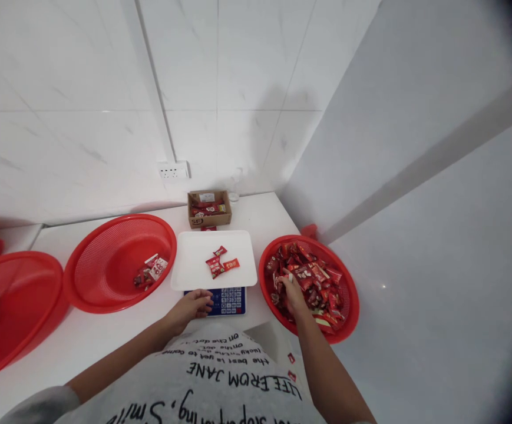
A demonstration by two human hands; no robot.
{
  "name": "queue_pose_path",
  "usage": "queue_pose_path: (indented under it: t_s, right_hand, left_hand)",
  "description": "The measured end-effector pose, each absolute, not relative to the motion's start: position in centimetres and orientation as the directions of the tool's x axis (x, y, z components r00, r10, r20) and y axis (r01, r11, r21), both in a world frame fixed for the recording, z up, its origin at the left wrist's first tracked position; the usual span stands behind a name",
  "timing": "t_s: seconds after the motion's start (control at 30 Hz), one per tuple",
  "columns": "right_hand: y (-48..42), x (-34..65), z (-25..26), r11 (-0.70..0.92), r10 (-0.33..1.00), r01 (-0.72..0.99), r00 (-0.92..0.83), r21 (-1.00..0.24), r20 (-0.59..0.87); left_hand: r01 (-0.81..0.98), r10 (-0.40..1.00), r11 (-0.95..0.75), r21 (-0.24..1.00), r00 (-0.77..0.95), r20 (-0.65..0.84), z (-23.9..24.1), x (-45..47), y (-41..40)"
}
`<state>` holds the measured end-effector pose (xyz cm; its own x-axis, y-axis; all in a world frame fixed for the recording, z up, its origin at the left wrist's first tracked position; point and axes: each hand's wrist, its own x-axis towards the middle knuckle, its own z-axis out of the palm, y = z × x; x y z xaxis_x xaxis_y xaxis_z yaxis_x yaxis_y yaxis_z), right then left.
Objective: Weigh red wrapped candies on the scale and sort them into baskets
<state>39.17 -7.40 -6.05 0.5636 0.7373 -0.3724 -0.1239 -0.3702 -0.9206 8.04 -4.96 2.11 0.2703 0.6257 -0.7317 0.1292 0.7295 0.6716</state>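
Observation:
My right hand (293,292) reaches into the red basket (353,294) on the right, which is full of small red snack packets (315,277). Its fingers curl down among the packets, and whatever they grip is hidden. My left hand (192,306) hovers by the left part of the blue keypad (231,300) of a weighing scale, fingers loosely bent and holding nothing. On the scale lies a white tray (189,253), with several red packets (215,267) near its middle.
Behind the tray stands a cardboard box (210,220) holding red packets. To the left are a red basket (92,259) with a few packets and another red basket (26,294). Two small red pieces lie near my shirt. A wall socket (174,171) is at the back; a grey wall borders the right.

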Motion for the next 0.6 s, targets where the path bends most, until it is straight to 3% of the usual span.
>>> queue_pose_path:
  t_s: [0.13,0.23,0.37,0.6]
  right_hand:
    - [-7.3,39.4,-3.7,-0.259,0.745,-0.51,0.435,-0.82,-0.506]
    - [-6.4,38.7,-1.8,-0.207,0.785,-0.642,0.341,-0.738,-0.517]
    - [-4.3,35.6,-0.8,-0.228,0.836,-0.616,0.274,-0.754,-0.476]
    - [-1.8,29.2,-3.2,-0.317,0.811,-0.496,0.3,-0.808,-0.502]
  left_hand:
    - [0.141,0.624,0.725,0.674,0.278,-0.73,2.3,8.2,-5.0]
    - [0.143,0.618,0.732,0.666,0.271,-0.738,2.3,8.2,-5.0]
    - [0.132,0.611,0.737,0.663,0.29,-0.737,2.0,8.1,-5.2]
    - [0.109,0.613,0.741,0.663,0.292,-0.734,1.6,8.1,-5.2]
